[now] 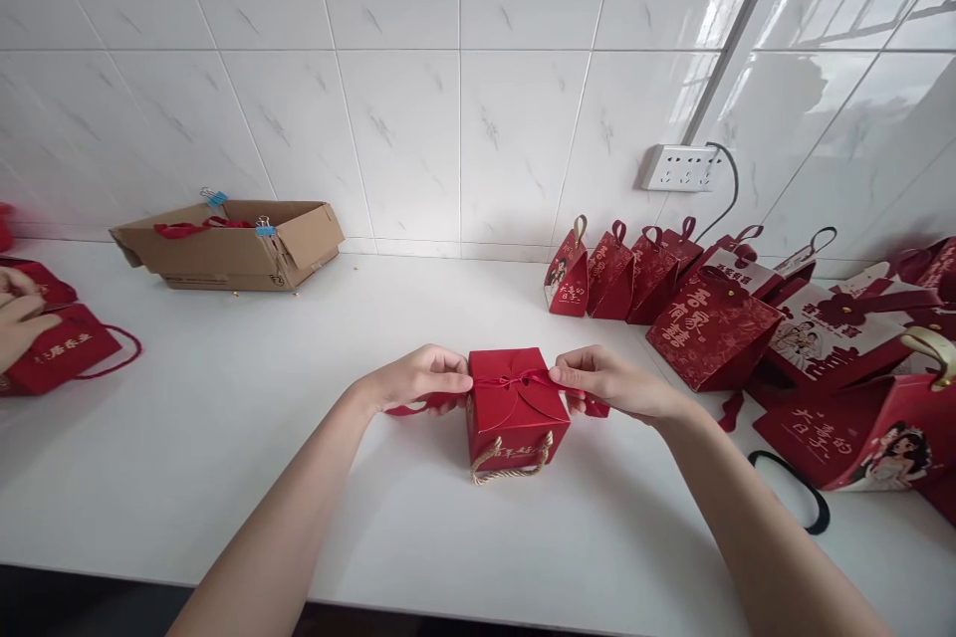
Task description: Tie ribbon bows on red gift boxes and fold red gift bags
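white table | cardboard carton | central red box | leftmost red box | gift boxes

Red box with pale gold lettering, crimson ribbon, beige twisted-rope handle, white table, brown carton, blue clip, white tiles streaked with grey

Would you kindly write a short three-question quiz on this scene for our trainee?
1. What do the left hand and right hand pinch across the red box?
2. True or false: two blue clips sit on the cardboard carton.
3. In the picture, the wall socket is: (a) left of the red box, (b) right of it, (c) below it?

Key: 1. A red ribbon. 2. True. 3. b.
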A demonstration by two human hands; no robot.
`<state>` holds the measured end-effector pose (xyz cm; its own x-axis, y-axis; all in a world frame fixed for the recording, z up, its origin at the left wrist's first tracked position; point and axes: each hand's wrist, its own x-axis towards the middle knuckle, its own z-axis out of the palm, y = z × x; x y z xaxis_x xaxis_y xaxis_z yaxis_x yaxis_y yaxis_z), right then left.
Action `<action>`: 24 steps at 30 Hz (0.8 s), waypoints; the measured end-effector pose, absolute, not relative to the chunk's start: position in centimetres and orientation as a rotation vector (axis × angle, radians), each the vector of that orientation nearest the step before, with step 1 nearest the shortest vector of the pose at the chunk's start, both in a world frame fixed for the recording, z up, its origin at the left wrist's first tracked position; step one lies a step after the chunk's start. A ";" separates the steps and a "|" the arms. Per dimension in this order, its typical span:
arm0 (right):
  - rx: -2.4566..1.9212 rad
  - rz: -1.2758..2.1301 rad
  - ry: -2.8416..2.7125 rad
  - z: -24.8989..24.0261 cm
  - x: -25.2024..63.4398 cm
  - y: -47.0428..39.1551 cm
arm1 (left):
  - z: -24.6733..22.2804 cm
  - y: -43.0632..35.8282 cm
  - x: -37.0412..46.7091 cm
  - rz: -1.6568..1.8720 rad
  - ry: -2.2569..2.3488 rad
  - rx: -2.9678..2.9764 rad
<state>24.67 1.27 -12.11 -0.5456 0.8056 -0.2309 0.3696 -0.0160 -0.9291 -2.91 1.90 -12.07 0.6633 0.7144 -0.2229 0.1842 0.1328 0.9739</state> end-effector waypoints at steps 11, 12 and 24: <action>-0.831 1.869 -1.743 -14.0 24.3 2.0 | -14.8 3.2 -3.3 0.504 0.669 1.320; -0.811 1.881 -1.730 -14.3 24.3 2.1 | -15.0 3.2 -3.3 0.511 0.661 1.314; -0.703 1.975 -1.576 -15.9 24.3 3.1 | -15.4 3.4 -2.7 0.529 0.640 1.282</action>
<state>24.29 3.12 -15.95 -0.7343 0.6742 -0.0791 -0.0723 -0.1936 -0.9784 -2.72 3.35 -15.40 0.7176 0.6821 -0.1404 -0.0094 0.2111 0.9774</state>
